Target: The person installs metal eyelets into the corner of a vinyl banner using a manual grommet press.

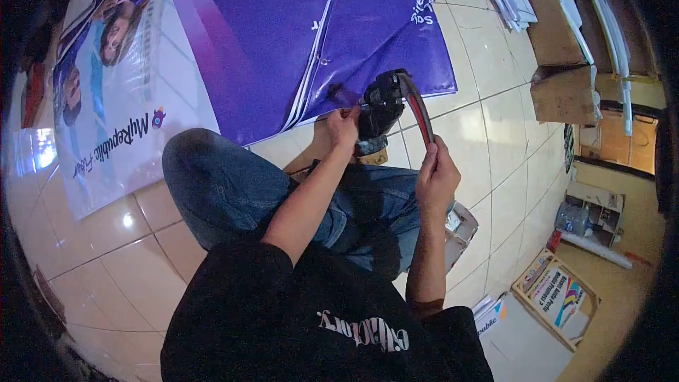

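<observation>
Press [380, 107], black with a red-striped lever, is seen just above the middle of the frame, standing upright over the lower edge of a purple banner [269, 49] that is spread on the tiled floor [495, 141]. Its lever is gripped near the tip by the right hand [437, 178], whose fingers [428, 163] are wrapped tight around it. The left hand [344, 127] is set against the left side of the press head, at the banner's edge; its fingers are curled together, but it cannot be told whether the banner is pinched between them. A tan block [373, 155] is partly seen under the press, close to the banner's edge. One corner of the banner is folded over, above the press. A white banner [120, 120] with printed faces is laid at the left of the frame, touching the purple one. A knee in jeans [219, 184] is raised at lower centre left, beneath the left forearm. Cardboard boxes [562, 92] are stacked at the upper right, a bottle [571, 218] is seen at the right, and a wooden tray [527, 284] of prints lies at the lower right.
</observation>
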`<state>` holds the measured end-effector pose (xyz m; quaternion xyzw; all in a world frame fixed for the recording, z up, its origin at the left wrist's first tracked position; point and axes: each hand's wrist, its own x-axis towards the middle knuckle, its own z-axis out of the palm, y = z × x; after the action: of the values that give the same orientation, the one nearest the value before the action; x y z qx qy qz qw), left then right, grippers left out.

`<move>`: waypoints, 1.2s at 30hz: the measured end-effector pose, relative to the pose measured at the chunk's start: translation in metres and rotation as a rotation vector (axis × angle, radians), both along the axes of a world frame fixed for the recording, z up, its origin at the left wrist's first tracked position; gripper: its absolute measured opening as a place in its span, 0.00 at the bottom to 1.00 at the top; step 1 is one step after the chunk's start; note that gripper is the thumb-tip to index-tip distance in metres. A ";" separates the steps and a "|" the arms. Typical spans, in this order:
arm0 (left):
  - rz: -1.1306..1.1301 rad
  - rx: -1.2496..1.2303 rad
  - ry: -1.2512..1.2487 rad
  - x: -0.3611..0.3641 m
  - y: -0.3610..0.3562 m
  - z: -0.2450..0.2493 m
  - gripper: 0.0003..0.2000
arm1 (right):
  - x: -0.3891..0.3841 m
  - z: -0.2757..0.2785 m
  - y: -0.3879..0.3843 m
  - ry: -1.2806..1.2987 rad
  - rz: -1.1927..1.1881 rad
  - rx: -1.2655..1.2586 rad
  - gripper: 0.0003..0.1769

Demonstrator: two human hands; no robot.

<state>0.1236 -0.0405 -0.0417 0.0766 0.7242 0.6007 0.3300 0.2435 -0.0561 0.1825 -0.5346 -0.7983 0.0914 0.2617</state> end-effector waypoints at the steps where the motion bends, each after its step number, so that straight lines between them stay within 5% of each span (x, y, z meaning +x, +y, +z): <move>1: -0.007 -0.016 0.023 -0.001 -0.001 0.010 0.12 | 0.000 0.000 -0.001 0.009 -0.003 -0.027 0.14; 14: 0.009 -0.047 0.004 0.006 -0.003 0.007 0.12 | 0.009 -0.056 -0.006 0.241 -0.035 -0.099 0.17; 17: 0.067 -0.078 0.183 0.012 -0.010 0.017 0.11 | 0.014 -0.058 -0.008 0.334 -0.089 -0.163 0.17; 19: -0.028 0.037 0.155 0.021 -0.032 0.091 0.07 | 0.013 -0.050 -0.005 0.414 -0.193 -0.354 0.20; 20: -0.106 0.330 -0.073 0.032 -0.041 0.136 0.05 | 0.015 -0.056 -0.002 0.418 -0.180 -0.351 0.20; 21: -0.207 0.563 0.433 0.033 -0.040 0.174 0.08 | 0.020 -0.076 0.001 0.474 -0.091 -0.153 0.18; 24: -0.440 0.966 0.980 0.017 -0.002 0.269 0.15 | 0.041 -0.118 -0.016 0.347 -0.082 -0.168 0.19; 25: -0.661 0.702 1.093 0.021 0.028 0.251 0.17 | 0.037 -0.112 -0.015 0.427 -0.134 -0.250 0.20; 26: -0.883 0.387 1.174 0.023 0.053 0.227 0.20 | 0.018 -0.074 -0.005 0.819 -0.210 -0.322 0.22; 27: -0.885 0.264 1.253 0.016 0.057 0.218 0.23 | 0.019 -0.058 -0.001 0.292 -0.243 -0.149 0.21; 28: -0.720 0.243 1.413 0.006 0.049 0.217 0.24 | 0.044 -0.065 0.004 0.152 -0.351 -0.126 0.23; 36: -0.785 0.053 1.462 0.003 0.053 0.213 0.25 | 0.019 -0.048 0.043 0.298 -0.378 0.050 0.21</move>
<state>0.1269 0.0123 0.1717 0.7024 0.6624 0.2573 -0.0403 0.2629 -0.0126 0.1342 -0.6484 -0.6386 0.0987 0.4025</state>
